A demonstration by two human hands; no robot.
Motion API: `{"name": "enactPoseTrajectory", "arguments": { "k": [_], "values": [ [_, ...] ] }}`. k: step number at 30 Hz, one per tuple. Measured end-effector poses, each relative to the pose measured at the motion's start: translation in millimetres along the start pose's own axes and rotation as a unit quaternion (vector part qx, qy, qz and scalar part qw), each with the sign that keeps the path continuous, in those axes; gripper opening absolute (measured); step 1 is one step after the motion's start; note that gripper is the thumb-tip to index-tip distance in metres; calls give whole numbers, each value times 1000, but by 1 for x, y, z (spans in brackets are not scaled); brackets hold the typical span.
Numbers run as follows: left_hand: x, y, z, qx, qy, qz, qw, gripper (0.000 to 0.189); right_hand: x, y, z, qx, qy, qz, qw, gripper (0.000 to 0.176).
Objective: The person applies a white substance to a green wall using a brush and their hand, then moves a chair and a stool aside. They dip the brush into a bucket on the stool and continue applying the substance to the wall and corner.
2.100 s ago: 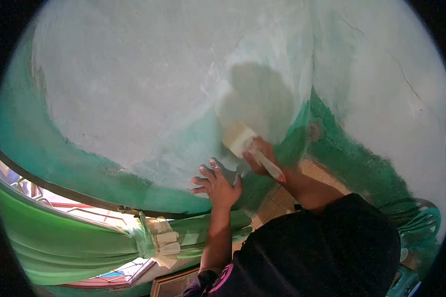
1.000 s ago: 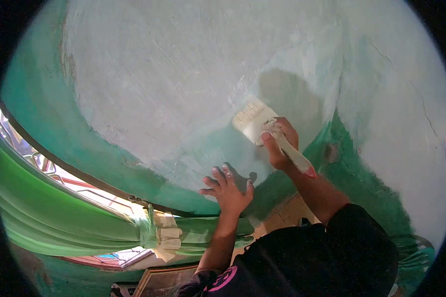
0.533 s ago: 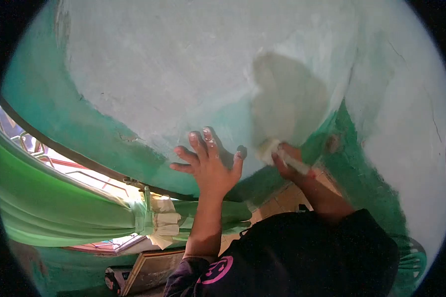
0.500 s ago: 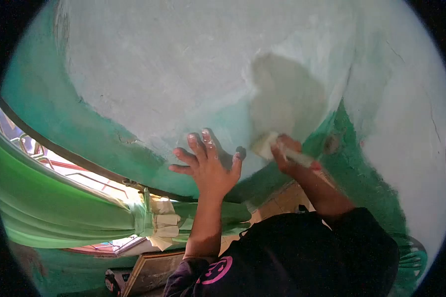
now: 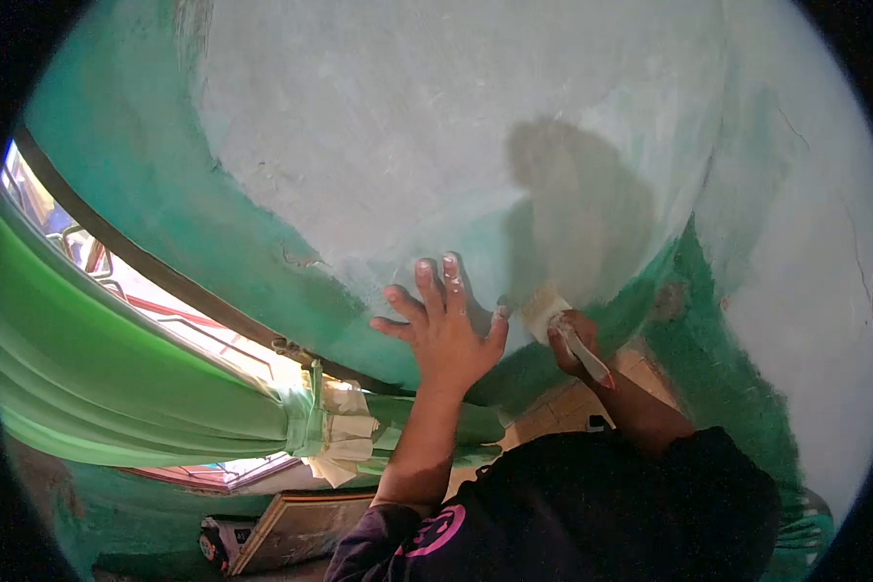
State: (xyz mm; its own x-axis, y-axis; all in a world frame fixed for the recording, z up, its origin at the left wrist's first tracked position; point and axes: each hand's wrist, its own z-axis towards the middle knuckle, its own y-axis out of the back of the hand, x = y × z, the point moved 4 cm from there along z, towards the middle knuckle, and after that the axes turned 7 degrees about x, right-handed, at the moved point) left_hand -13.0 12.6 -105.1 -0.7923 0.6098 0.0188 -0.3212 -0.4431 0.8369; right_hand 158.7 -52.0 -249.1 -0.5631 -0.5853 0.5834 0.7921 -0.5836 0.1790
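My left hand [image 5: 448,330] is open, fingers spread and palm toward the wall [image 5: 407,126], with whitish smears on the fingertips. To its right, my right hand [image 5: 574,339] is closed around a paintbrush [image 5: 545,310]. The wide, pale bristle end points up and left at the wall, and its white handle, red at the tip, slants down past my wrist. Whether the bristles touch the surface is hard to tell. Around both hands the wall shows pale whitish covering above and green paint below.
A green curtain [image 5: 116,359], tied back, hangs at the left before a bright window with metal bars [image 5: 179,320]. Below it, a framed board [image 5: 296,533] leans. Floor tiles [image 5: 553,412] show under my arms. The right wall [image 5: 795,272] has thin cracks.
The view has shifted, so the wall and left hand appear further right. My right hand has moved the paintbrush slightly down and closer to my left hand, its handle now slanting more steeply.
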Motion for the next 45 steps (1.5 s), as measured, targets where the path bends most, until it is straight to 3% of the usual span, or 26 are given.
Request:
{"name": "enactPoseTrajectory", "arguments": {
  "k": [2, 4, 6, 8, 11, 12, 14, 16, 19, 21, 23, 25, 26, 28, 32, 34, 35, 36, 37, 38, 39, 42, 44, 45],
  "values": [
    [1, -1, 0, 7, -1, -1, 1000, 98, -7, 0, -3, 34, -47, -13, 998, 14],
    [0, -3, -1, -19, -11, 10, 1000, 99, 5, 17, 29, 24, 64, -91, 994, 13],
    [-1, -4, 0, -14, -4, 2, 1000, 100, 26, 35, 80, -21, 15, 18, 1000, 11],
    [-4, -3, -1, -9, 1, -4, 1000, 100, 69, 50, 130, -80, 116, 16, 990, 10],
    [-3, -3, -1, 10, 27, -45, 999, 86, 81, 48, 148, -136, 107, 46, 984, 12],
    [-2, -4, -3, 12, 25, -47, 999, 86, 75, 47, 141, -138, 108, 46, 983, 12],
    [-2, -5, -2, 12, 26, -45, 999, 86, 44, 28, 106, -48, 87, -64, 993, 17],
    [-4, -7, -3, 27, 13, -6, 1000, 101, 1, 8, 42, -24, 24, -110, 993, 19],
    [-4, -8, -4, 7, -7, 13, 1000, 101, -16, 1, -19, -15, -24, -72, 997, 19],
    [-3, -7, -3, 44, 9, 18, 999, 102, -21, -1, -35, 82, -57, -137, 986, 18],
    [-5, -10, -2, 75, 19, 16, 997, 103, -15, 9, -1, -33, 63, -97, 993, 14],
    [-8, -10, -2, 25, 10, 31, 999, 106, 8, 28, 54, -13, -106, -126, 986, 9],
    [-12, -10, -1, 26, 1, 28, 999, 106, 24, 36, 82, -19, -109, -130, 985, 9],
    [-14, -14, 1, 86, 73, -3, 994, 108, 55, 57, 120, -100, 48, 46, 993, 9],
    [-24, -15, 5, 113, 90, -16, 989, 109, 29, 62, 106, -122, 117, -37, 985, 10],
    [-29, -20, 6, 168, 108, -16, 980, 110, 7, 53, 64, -31, 86, -148, 985, 14],
    [-28, -26, 4, 169, 110, -12, 979, 110, -12, 49, 36, -12, -7, -133, 991, 16],
    [-27, -35, 1, 128, 77, 5, 989, 111, -33, 41, 5, 3, -100, -111, 989, 17],
    [-29, -37, 0, 89, 41, 18, 995, 111, -47, 36, -22, 0, -102, -105, 989, 17],
    [-31, -37, 0, 91, 37, 24, 995, 111, -65, 33, -49, -28, -161, -81, 983, 18],
    [-33, -37, 2, 114, 50, 9, 992, 107, -65, 34, -52, -56, -221, -57, 972, 18],
    [-44, -41, 6, 135, 53, -1, 989, 103, -67, 52, -25, -74, -276, 5, 958, 17],
    [-54, -42, 14, 126, 57, 0, 990, 104, -46, 72, 35, -155, -333, 198, 909, 19],
    [-58, -45, 17, 139, 68, 0, 988, 108, -40, 89, 62, -168, -254, 160, 939, 18]
  ]
}}
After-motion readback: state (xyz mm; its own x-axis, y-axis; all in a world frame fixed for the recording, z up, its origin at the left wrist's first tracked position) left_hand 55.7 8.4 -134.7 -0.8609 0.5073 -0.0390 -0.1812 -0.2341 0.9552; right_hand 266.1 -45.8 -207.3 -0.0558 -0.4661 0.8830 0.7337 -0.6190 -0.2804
